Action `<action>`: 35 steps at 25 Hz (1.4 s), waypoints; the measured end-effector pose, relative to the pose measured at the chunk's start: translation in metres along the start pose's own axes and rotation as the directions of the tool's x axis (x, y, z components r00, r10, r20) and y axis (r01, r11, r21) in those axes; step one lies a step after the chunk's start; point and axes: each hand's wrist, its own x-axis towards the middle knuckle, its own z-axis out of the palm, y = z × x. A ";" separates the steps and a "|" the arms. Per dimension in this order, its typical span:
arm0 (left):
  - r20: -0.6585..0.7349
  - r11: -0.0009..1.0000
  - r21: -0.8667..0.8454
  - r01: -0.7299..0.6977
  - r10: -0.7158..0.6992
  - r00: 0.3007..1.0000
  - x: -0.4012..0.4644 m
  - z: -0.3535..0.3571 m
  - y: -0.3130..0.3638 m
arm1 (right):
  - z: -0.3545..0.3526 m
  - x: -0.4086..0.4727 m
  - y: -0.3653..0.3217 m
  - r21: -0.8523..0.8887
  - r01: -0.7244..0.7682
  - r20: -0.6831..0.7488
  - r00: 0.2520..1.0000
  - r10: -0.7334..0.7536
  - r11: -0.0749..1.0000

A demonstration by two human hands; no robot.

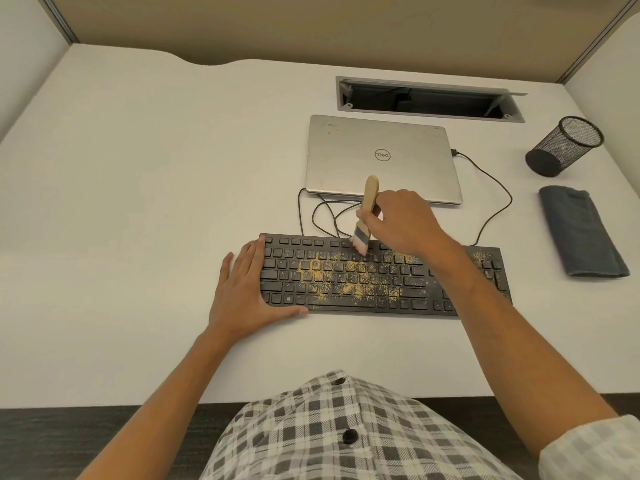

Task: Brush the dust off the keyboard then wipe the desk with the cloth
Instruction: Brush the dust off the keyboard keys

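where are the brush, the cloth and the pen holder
brush (370, 194), head view, on the wooden handle above the fingers
cloth (580, 233), head view, middle of the folded dark fabric
pen holder (564, 145), head view, on its black mesh wall

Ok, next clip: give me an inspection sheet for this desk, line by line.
Surface: white desk, open cable hatch at the back.
Job's things: black keyboard strewn with yellowish dust; wooden-handled brush, bristles on the upper key rows; folded grey cloth lying untouched at right.
Clutter: closed Dell laptop; black mesh pen cup, contents not visible.
Grippers: left hand flat, steadying the keyboard's left end; right hand grips the brush.
Cables: black cables looping between laptop and keyboard.
Surroundings: beige cubicle partitions.
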 end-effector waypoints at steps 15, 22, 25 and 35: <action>0.005 1.000 0.007 -0.001 0.001 1.000 0.000 0.000 0.000 | 0.024 -0.015 -0.006 0.197 -0.029 -0.131 0.990 0.056 0.980; 0.011 1.000 0.003 -0.004 0.004 1.000 0.000 0.000 0.000 | 0.024 -0.016 -0.011 0.179 -0.028 -0.130 0.990 0.052 0.983; 0.002 1.000 0.000 -0.010 0.010 1.000 0.000 0.000 0.000 | 0.017 -0.014 -0.011 0.153 -0.011 -0.129 0.991 0.031 0.988; -0.003 1.000 -0.002 -0.007 0.007 1.000 -0.001 -0.001 0.001 | 0.043 -0.040 -0.019 0.411 -0.008 -0.301 0.942 0.145 0.912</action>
